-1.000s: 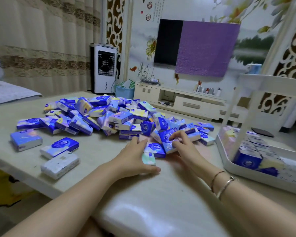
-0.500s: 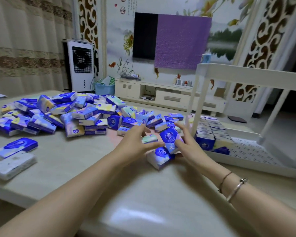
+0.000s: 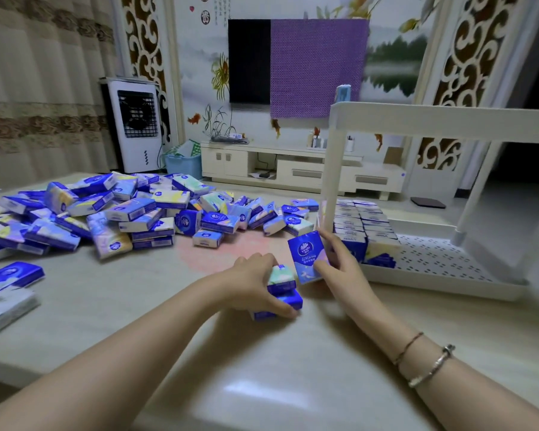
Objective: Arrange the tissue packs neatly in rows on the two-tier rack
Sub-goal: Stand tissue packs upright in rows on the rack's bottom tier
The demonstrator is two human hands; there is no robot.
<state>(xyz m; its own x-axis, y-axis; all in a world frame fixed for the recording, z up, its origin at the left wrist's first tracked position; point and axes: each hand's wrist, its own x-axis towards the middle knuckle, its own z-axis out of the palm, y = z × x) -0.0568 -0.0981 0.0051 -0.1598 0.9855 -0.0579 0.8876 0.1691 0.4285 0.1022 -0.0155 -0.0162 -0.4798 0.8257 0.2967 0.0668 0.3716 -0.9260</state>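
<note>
A big loose heap of blue and pastel tissue packs point(image 3: 131, 213) covers the left and middle of the table. The white two-tier rack point(image 3: 448, 275) stands at the right; its lower tier holds neat rows of packs point(image 3: 364, 225) at its left end, and its upper tier point(image 3: 442, 122) shows only its rim. My left hand point(image 3: 249, 284) grips a small stack of packs point(image 3: 282, 290) resting on the table. My right hand point(image 3: 336, 262) holds one blue pack point(image 3: 305, 256) upright, just left of the rack's front corner.
Two stray packs point(image 3: 7, 287) lie near the table's left edge. The rack's lower tier has bare perforated floor point(image 3: 433, 259) to the right of the rows. A rack leg point(image 3: 330, 169) rises beside my right hand. A TV cabinet and a fan stand beyond the table.
Both hands drew packs out of the heap toward me and to the right. My right hand lifted a blue pack upright near the rack, while my left gathered a stack on the table.
</note>
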